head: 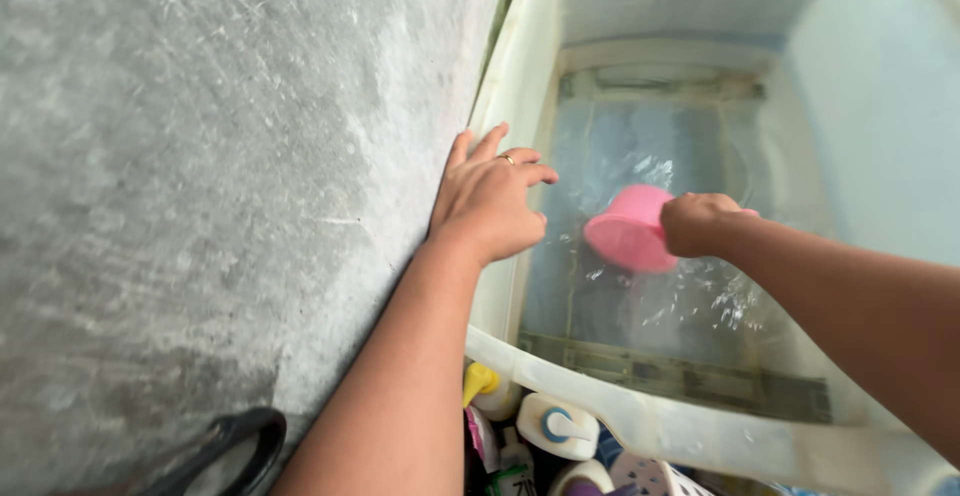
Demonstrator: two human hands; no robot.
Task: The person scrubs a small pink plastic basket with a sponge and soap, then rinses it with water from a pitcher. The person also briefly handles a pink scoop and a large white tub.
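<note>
My left hand (487,201) is flat on the rim of the big translucent water tub (520,76), palm down, fingers spread loosely and holding nothing, a ring showing on one finger. My right hand (700,224) is out over the water, fist wrapped tight around the handle of a pink plastic scoop (630,228), and the scoop's cup sticks out toward my left hand, tipped on its side right at the water's surface. The water (690,296) around it is rippling and glinting, with the ribbed bottom of the tub showing through below. The two hands are near each other but not touching, the tub's rim and a strip of water between them. Left of my left hand runs a rough grey concrete wall (220,156). Down beneath my left forearm, outside the tub, sit crowded bottles, one white with a blue-and-white cap (556,426) and one with a yellow top (478,381), and a dark curved strap (235,446) lies by my elbow.
</note>
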